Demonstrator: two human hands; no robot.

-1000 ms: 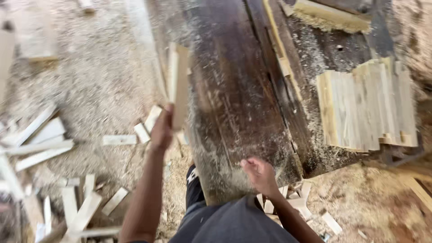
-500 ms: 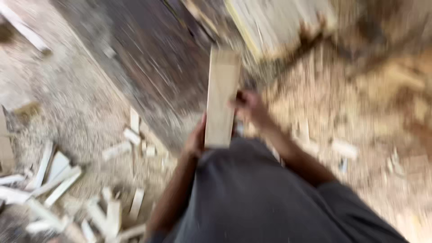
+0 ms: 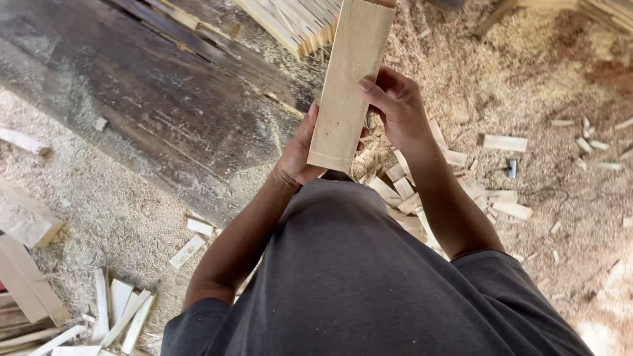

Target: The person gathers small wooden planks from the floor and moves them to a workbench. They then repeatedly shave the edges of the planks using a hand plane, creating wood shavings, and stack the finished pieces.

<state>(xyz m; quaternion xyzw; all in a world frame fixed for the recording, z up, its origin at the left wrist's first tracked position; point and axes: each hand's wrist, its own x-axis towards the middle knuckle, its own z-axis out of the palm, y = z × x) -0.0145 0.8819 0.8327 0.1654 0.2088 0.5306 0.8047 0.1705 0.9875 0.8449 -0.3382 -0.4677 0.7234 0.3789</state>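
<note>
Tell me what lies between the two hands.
Head view: the pale wooden board stands between the left hand and right hand; both grip its edges.

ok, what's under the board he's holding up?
Both hands: left hand beneath the pale board, right hand gripping its edge. Below lie sawdust floor and offcuts. The left fingers and ground directly behind the board are covered.

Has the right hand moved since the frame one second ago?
Yes. The right hand left the edge of the dark workbench and now grips the wooden board, held with the left hand.
</note>
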